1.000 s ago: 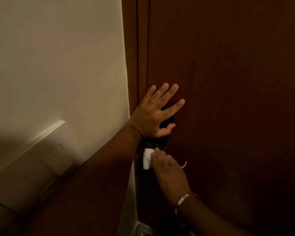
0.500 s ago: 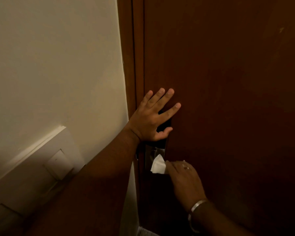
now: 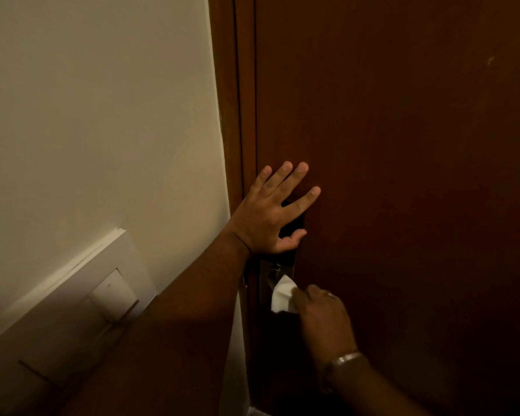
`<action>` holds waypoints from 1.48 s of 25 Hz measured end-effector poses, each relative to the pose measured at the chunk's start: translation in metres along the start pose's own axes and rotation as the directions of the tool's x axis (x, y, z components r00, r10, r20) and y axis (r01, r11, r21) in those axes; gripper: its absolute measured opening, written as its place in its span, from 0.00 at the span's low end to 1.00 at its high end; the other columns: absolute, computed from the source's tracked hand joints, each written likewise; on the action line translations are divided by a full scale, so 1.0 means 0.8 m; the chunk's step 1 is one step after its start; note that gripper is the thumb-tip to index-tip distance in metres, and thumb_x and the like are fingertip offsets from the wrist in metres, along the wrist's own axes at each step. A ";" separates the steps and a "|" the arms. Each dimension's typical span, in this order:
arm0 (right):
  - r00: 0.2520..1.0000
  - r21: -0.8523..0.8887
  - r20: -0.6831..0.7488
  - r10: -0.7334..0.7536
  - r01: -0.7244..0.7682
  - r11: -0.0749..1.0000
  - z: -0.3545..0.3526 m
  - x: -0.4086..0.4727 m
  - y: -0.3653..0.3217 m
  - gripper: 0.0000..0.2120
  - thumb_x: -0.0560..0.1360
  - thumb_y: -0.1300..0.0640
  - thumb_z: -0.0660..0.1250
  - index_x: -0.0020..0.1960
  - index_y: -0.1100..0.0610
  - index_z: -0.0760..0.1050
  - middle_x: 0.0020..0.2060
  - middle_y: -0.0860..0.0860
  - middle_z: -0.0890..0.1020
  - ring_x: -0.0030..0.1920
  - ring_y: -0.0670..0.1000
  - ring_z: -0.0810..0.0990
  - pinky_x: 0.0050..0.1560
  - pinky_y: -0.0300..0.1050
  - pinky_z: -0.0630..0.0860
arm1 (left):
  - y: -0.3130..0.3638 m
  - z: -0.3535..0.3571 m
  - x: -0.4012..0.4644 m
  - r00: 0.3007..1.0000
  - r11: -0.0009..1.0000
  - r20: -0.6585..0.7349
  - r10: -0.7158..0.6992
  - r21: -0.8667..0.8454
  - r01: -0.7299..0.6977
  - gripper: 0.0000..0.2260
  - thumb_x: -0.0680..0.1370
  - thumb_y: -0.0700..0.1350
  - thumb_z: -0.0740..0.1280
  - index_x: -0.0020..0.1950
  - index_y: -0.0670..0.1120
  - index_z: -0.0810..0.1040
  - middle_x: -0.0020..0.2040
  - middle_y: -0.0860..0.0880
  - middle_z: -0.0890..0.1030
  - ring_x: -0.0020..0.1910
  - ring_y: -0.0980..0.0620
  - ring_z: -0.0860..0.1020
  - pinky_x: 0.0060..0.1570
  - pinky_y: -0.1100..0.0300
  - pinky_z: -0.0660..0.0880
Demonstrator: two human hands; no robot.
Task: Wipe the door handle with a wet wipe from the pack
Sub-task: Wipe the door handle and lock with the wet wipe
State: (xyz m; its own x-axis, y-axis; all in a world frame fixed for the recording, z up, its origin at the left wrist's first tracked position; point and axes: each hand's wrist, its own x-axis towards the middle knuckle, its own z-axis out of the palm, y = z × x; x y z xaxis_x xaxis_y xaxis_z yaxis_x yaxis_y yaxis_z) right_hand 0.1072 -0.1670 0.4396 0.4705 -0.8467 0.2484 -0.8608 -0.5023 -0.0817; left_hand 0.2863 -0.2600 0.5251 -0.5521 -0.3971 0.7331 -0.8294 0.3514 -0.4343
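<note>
My left hand (image 3: 272, 213) lies flat on the dark brown door (image 3: 403, 175), fingers spread, just above the lock plate. Below it, the metal door handle plate (image 3: 272, 273) shows partly in shadow. A white wet wipe (image 3: 281, 295) is pressed against the handle area, pinched in my right hand (image 3: 321, 313), which reaches in from the lower right and wears a ring and a metal bracelet. The handle lever itself is mostly hidden by the wipe and the hands. The wipe pack is out of view.
The door frame (image 3: 237, 115) runs up left of the door. A cream wall (image 3: 102, 115) fills the left side, with a white switch plate (image 3: 111, 292) low on it. The lower part of the scene is dark.
My right hand slid the wipe from the left side of the handle plate to the right and slightly down. The view drifted a little; my left hand stayed flat on the door.
</note>
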 end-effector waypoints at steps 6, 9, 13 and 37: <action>0.996 -0.178 0.007 -0.087 0.087 0.980 0.000 0.043 -0.051 0.06 0.66 0.59 0.72 0.42 0.59 0.81 0.38 0.56 0.81 0.35 0.56 0.80 0.32 0.47 0.76 | 0.001 -0.001 -0.001 1.000 1.000 0.004 0.001 0.012 -0.001 0.34 0.73 0.59 0.67 0.76 0.47 0.65 0.76 0.36 0.62 0.76 0.35 0.57 0.75 0.38 0.51; 0.989 -0.151 -0.069 -0.133 0.121 0.981 0.004 0.066 -0.070 0.06 0.61 0.58 0.77 0.33 0.57 0.81 0.35 0.54 0.81 0.32 0.53 0.80 0.27 0.42 0.76 | -0.001 -0.003 0.001 1.000 1.000 0.014 0.003 0.003 -0.003 0.34 0.74 0.59 0.67 0.76 0.47 0.65 0.76 0.37 0.60 0.76 0.35 0.57 0.76 0.39 0.49; 0.985 0.007 -0.063 -0.160 0.161 0.987 0.024 0.007 -0.018 0.17 0.65 0.58 0.76 0.54 0.57 0.79 0.52 0.58 0.82 0.46 0.57 0.82 0.44 0.50 0.81 | -0.002 0.001 0.000 1.000 1.000 -0.001 0.012 0.005 -0.012 0.34 0.74 0.59 0.67 0.76 0.47 0.64 0.76 0.36 0.61 0.76 0.35 0.57 0.76 0.39 0.48; 0.962 -0.181 -0.038 -0.272 0.261 0.948 0.008 0.020 0.041 0.10 0.65 0.48 0.77 0.34 0.53 0.80 0.25 0.51 0.81 0.26 0.53 0.79 0.30 0.42 0.74 | -0.001 0.003 -0.001 1.000 1.000 -0.016 0.005 0.014 -0.005 0.34 0.74 0.59 0.67 0.76 0.47 0.64 0.75 0.35 0.63 0.76 0.35 0.58 0.76 0.40 0.49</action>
State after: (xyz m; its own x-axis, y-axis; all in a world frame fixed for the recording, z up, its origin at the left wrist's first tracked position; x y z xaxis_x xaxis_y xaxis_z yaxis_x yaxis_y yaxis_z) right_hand 0.0874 -0.1982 0.4348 0.6790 -0.6709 0.2981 -0.7286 -0.6656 0.1616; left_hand 0.2869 -0.2616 0.5237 -0.5546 -0.3816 0.7394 -0.8280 0.3413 -0.4450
